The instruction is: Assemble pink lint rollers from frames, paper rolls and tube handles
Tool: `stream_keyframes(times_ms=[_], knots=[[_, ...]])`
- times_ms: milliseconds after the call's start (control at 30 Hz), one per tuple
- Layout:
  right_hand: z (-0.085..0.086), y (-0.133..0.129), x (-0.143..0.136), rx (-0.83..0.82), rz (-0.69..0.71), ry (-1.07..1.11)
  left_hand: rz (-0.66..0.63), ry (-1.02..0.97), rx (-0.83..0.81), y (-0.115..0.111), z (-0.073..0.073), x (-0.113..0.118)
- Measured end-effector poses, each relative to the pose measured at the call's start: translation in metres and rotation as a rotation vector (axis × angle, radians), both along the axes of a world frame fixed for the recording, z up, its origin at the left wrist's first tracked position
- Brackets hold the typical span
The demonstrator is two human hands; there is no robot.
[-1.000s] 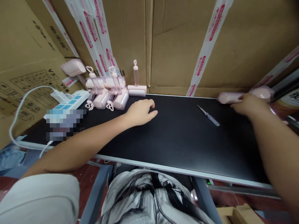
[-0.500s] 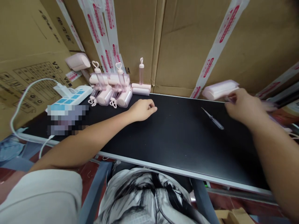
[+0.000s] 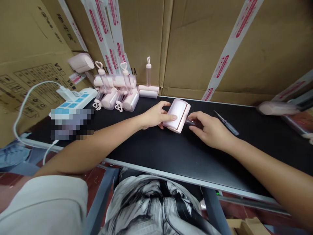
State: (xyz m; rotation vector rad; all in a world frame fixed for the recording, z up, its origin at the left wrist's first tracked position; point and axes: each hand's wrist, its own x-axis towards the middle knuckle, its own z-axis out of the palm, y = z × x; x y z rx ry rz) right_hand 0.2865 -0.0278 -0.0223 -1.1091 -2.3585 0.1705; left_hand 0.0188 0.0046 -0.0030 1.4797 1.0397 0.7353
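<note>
From where I stood, the tabletop (image 3: 151, 153) looked plain black, edged in silver-grey; above its middle, the roller (image 3: 176, 116) was pale pink and white. Behind the tabletop, brown cardboard (image 3: 195, 49) carried red-printed white tape (image 3: 223, 65); before it, clothing (image 3: 151, 205) was streaked black and white

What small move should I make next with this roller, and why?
I'd probably firm up your left hand on the pink roller head before your right hand loosens on the handle. Your left thumb already lies across the head's white face, while your right fingers pinch the handle, so the left seems better placed to steady the head.
</note>
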Motion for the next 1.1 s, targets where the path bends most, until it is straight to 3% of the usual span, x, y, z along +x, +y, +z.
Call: stream_keyframes(times_ms=[167, 233, 333, 433, 567, 700, 833, 933, 1033, 1100], knots=[[0.000, 0.010, 0.013, -0.092, -0.070, 0.007, 0.228, 0.152, 0.132, 0.021, 0.008, -0.016], [-0.001, 0.015, 0.021, -0.151, -0.091, 0.008, 0.256, 0.288, 0.257, 0.033, 0.011, -0.022], [-0.001, 0.019, 0.030, -0.237, -0.069, -0.007, 0.178, 0.567, 0.545, 0.053, 0.015, -0.021], [0.002, 0.017, 0.033, -0.279, -0.004, -0.055, 0.013, 0.790, 0.753, 0.073, 0.017, -0.009], [0.006, 0.010, 0.031, -0.306, 0.078, -0.072, -0.108, 0.908, 0.800, 0.097, 0.014, 0.011], [0.006, 0.008, 0.029, -0.318, 0.104, -0.050, -0.073, 1.011, 0.809, 0.114, 0.007, 0.024], [0.006, 0.008, 0.028, -0.341, 0.103, -0.063, -0.038, 1.064, 0.871, 0.115, 0.002, 0.028], [0.006, 0.009, 0.027, -0.349, 0.108, -0.074, 0.182, 0.977, 0.904, 0.109, 0.013, 0.022], [0.006, 0.009, 0.026, -0.345, 0.110, -0.062, 0.599, 0.776, 0.900, 0.108, 0.043, 0.007], [0.005, 0.010, 0.026, -0.340, 0.111, -0.058, 0.775, 0.688, 0.881, 0.115, 0.067, -0.006]])
